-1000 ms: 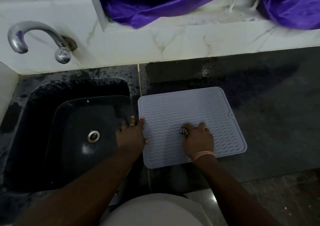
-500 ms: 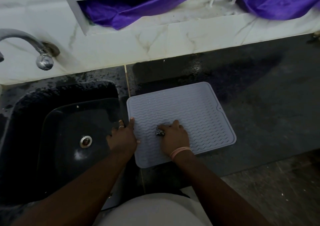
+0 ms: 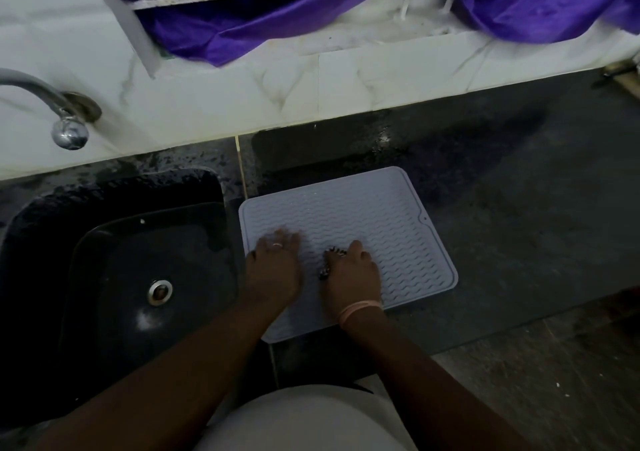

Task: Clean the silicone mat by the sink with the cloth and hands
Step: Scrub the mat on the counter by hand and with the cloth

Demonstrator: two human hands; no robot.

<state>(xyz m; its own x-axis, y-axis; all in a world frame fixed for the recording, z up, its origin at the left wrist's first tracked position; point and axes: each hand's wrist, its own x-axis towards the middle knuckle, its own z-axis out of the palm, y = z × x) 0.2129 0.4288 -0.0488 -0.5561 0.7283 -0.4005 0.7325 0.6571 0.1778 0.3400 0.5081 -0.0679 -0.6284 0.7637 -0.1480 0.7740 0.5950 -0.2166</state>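
The dark stone worktop (image 3: 519,229) carries the work, with the black sink (image 3: 114,277) set into it on the person's left and a chrome tap (image 3: 65,118) on the tiled wall above. The grey silicone mat (image 3: 374,222) lies flat on the worktop just beside the sink's right rim, its ribbed face up; its long axis appears to run from the near-left corner to the far-right, slightly skewed to the worktop edge. Both hands rest on the mat's near-left half. The left hand (image 3: 273,270) lies palm down close to the sink-side edge, its fingers (image 3: 282,237) straight and close together, blurred at the tips. The right hand (image 3: 351,274) sits just beside it toward the middle, fingers curled round a small dark patterned cloth (image 3: 329,263), of which only a little shows at the thumb side. The governing relation: the greater unwiped-looking area of the mat lies ahead and to the right of the fingers, toward the far-right corner and the small notch (image 3: 424,218) on the right edge. The right hand, holding the cloth, is the nearer to that area; the left is better placed to pin the sink-side edge. Whether the mat is wet cannot be told.
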